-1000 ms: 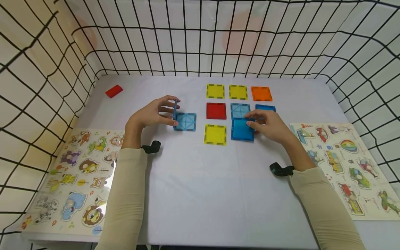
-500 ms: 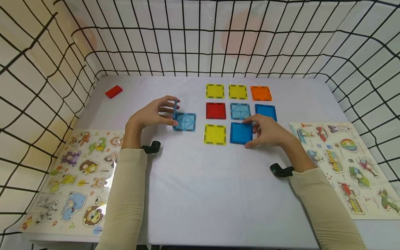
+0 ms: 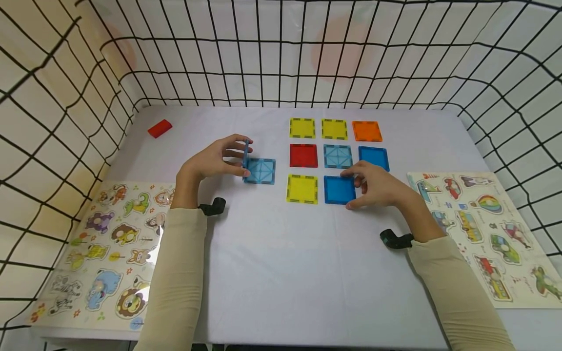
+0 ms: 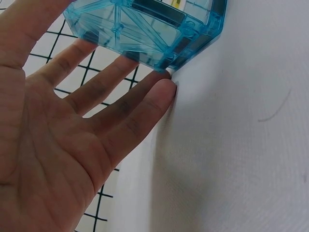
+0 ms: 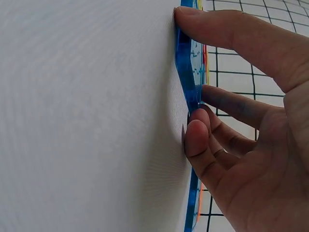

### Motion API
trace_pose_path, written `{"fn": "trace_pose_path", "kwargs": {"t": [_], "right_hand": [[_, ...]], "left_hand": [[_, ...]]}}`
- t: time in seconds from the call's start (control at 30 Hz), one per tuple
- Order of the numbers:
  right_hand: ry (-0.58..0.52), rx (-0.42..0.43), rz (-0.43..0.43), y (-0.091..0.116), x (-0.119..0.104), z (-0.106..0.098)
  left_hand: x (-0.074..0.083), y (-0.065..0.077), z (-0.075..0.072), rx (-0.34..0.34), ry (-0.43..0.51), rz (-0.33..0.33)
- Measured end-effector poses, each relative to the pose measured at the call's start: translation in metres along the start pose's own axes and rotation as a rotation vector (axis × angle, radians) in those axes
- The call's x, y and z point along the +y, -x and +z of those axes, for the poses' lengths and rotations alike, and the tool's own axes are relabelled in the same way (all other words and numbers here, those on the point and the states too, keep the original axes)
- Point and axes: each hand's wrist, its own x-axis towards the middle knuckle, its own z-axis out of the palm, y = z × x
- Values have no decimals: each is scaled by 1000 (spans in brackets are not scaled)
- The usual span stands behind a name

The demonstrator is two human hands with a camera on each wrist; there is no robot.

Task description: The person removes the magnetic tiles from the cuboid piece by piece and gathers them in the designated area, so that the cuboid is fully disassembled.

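Observation:
My left hand (image 3: 215, 158) holds an upright light blue magnetic tile (image 3: 246, 153) between thumb and fingers. This tile stands at the left edge of a flat light blue tile (image 3: 261, 171); the left wrist view shows the two meeting at an angle. My right hand (image 3: 377, 185) pinches a dark blue magnetic tile (image 3: 339, 191) at its right side, thumb at the near edge and index finger at the far edge. That tile lies on the table, right of a yellow tile (image 3: 302, 188). Behind it lie a patterned light blue tile (image 3: 337, 156) and another dark blue tile (image 3: 374, 158).
A red tile (image 3: 303, 156), two yellow ones including the left one (image 3: 302, 128), and an orange tile (image 3: 368, 131) lie behind. A red block (image 3: 160, 128) sits at the back left. Picture boards flank both arms (image 3: 101, 253). Black wire mesh (image 3: 281, 75) surrounds the table.
My right hand has brought the dark blue tile toward me and down beside the front yellow tile, then nudged it slightly nearer. The other dark blue tile is less covered. My left hand has stayed still.

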Motion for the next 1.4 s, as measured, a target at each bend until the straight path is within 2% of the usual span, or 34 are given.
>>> {"fn": "trace_pose_path", "kwargs": {"t": [0.2, 0.3, 0.57, 0.77, 1.1, 1.4], "right_hand": [[-13, 22, 25, -1, 0, -1], [-40, 61, 47, -2, -1, -3], [-107, 153, 13, -13, -10, -9], [-142, 155, -30, -28, -23, -4], [-133, 134, -44, -56, -51, 8], [-109, 108, -89, -75, -81, 16]], "left_hand": [[0, 1, 0, 7, 30, 8], [0, 1, -1, 9, 26, 8], [-1, 1, -2, 19, 17, 15], [-1, 1, -1, 24, 43, 35], [1, 3, -1, 49, 30, 79], [0, 3, -2, 45, 33, 79]]}}
